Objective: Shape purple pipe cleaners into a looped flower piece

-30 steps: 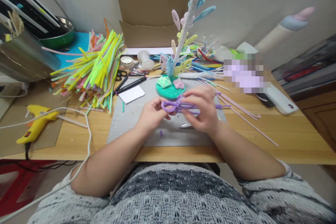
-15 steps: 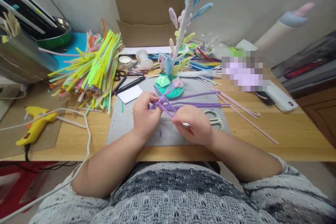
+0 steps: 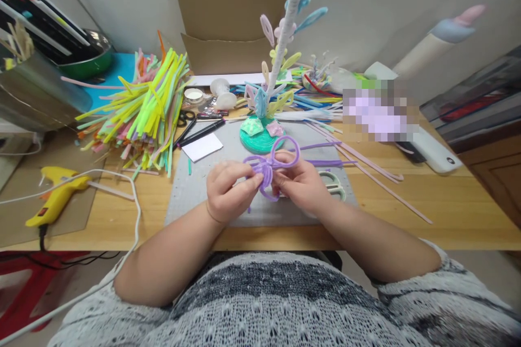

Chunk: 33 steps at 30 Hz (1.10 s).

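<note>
Between my hands is a purple pipe-cleaner flower [image 3: 266,166] with several bent loops, one large round loop standing up on its right. My left hand [image 3: 232,187] pinches it near its centre. The fingers of my right hand [image 3: 300,180] are closed on its right side, below the big loop. Loose purple pipe cleaners [image 3: 331,163] lie on the grey cutting mat [image 3: 195,195] behind my right hand. Pale green-handled scissors [image 3: 336,185] lie partly hidden beside that hand. Just beyond stands a white wrapped stem with pastel loops on a round green base [image 3: 260,143].
A heap of coloured pipe cleaners [image 3: 150,108] lies at the left. A yellow glue gun [image 3: 57,198] and its white cable are nearer the left edge. Black pens [image 3: 203,131] and a white card [image 3: 202,147] lie on the mat's far left; pink pipe cleaners [image 3: 378,174] lie right.
The purple flower has turned and moved slightly nearer me, its large loop now at the right. My right hand has shifted up and taken hold closer to its centre.
</note>
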Tool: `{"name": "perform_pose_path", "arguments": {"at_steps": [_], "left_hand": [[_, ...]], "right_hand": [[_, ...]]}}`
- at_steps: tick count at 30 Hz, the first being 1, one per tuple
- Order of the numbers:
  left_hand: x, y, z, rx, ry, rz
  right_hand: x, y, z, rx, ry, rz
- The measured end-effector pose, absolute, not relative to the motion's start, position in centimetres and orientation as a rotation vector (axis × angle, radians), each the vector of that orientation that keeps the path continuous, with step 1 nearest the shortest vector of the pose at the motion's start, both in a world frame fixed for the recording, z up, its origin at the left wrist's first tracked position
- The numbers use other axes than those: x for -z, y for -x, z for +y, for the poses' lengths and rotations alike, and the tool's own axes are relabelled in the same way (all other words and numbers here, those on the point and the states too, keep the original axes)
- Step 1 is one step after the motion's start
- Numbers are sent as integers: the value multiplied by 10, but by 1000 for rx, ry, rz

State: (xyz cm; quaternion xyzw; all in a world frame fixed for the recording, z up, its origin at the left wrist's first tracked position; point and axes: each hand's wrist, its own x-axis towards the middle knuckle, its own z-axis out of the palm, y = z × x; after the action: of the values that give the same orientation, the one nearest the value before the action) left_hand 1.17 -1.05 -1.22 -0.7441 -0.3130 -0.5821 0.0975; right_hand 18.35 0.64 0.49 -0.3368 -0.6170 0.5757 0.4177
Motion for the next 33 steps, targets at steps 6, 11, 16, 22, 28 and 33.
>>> {"name": "perform_pose_path", "arguments": {"at_steps": [6, 11, 16, 22, 28, 33], "left_hand": [[12, -15, -15, 1785, 2366, -1238], [5, -28, -13, 2055, 2546, -1628], [3, -32, -9, 2307, 2458, -1947], [1, -35, -6, 2827, 2399, -2244], [0, -37, -7, 2876, 2339, -2342], [4, -34, -5, 2650, 2288, -2381]], "right_hand": [[-7, -186, 1, -982, 812, -1786], [-5, -187, 1, -1072, 966, -1707], [-7, -185, 2, -1085, 1096, -1710], [-7, -185, 6, -1107, 1131, -1682], [-6, -183, 5, -1099, 1134, -1724], [-2, -183, 4, -1061, 1146, -1763]]}}
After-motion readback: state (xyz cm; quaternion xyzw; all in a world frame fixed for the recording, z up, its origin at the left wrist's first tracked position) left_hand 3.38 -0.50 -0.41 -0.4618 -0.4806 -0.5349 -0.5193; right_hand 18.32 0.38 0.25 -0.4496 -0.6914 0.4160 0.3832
